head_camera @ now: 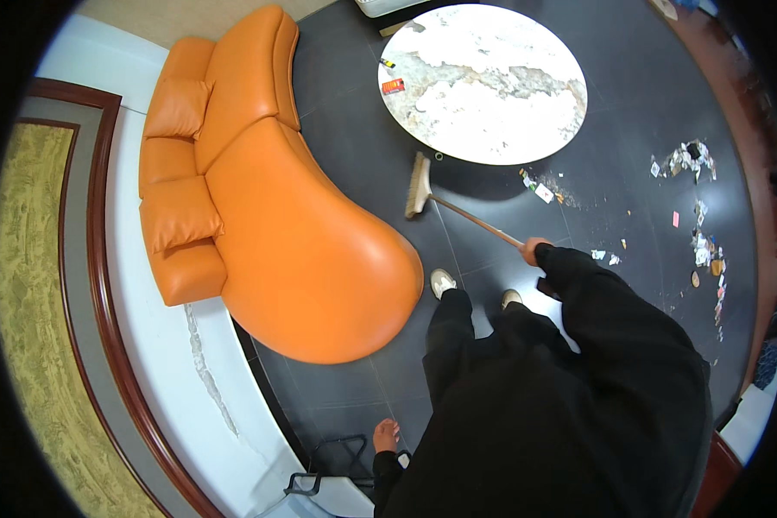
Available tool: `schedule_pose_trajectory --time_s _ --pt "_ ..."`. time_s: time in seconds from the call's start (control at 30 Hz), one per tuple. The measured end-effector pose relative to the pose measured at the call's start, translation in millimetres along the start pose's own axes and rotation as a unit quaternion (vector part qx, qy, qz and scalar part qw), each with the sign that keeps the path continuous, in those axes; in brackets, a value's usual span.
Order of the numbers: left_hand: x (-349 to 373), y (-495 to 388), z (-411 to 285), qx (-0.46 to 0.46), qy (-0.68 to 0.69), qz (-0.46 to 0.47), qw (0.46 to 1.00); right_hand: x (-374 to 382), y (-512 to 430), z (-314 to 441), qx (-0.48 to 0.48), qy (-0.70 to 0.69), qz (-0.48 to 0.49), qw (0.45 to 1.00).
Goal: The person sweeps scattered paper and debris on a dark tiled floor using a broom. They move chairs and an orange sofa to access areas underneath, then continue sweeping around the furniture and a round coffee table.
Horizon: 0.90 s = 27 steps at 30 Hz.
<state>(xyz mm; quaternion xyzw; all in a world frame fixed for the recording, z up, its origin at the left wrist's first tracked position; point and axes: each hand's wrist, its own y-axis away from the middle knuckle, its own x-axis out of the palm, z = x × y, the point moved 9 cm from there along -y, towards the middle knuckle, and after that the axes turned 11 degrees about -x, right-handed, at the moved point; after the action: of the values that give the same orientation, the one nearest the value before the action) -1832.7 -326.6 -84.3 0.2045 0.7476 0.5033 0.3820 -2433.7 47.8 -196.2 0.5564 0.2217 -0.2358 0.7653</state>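
Observation:
With my right hand (pixel 532 250) I grip the wooden handle (pixel 476 223) of a broom. Its bristle head (pixel 418 186) rests on the dark tiled floor between the orange sofa and the round table. My left hand (pixel 386 436) hangs low at my side with its fingers loosely curled; it holds nothing that I can see. Small litter with a white and red card (pixel 544 193) lies just below the table's edge. More scraps of paper and debris (pixel 702 249) are strewn in a line at the right, and a further heap (pixel 689 160) lies above them. A small green ring (pixel 439 156) is near the broom head.
A curved orange leather sofa (pixel 324 272) stands at the left against the wall. The round marble-patterned table (pixel 492 116) bears a red packet (pixel 394 86) and a small yellow and black item (pixel 387 63). A black metal frame (pixel 346 447) is near my left hand.

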Motion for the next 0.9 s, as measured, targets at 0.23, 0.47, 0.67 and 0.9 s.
schedule_pose_trajectory --time_s 0.23,0.47,0.67,0.9 --pt "-36.2 -29.7 -90.3 0.056 -0.022 0.022 0.998 69.4 -207.9 104.7 -0.01 0.177 0.242 0.954" --pt "-41.1 4.0 -145.5 0.043 -0.024 -0.035 0.998 86.9 -210.0 30.8 -0.087 0.163 0.161 0.97" --pt "-6.6 16.1 -154.7 0.031 -0.079 -0.031 0.996 62.2 -91.7 -128.9 0.088 -0.001 0.082 0.993" --pt "45.8 35.7 -173.2 0.045 -0.145 -0.011 0.988 89.5 4.0 -281.7 0.153 -0.022 0.023 0.988"
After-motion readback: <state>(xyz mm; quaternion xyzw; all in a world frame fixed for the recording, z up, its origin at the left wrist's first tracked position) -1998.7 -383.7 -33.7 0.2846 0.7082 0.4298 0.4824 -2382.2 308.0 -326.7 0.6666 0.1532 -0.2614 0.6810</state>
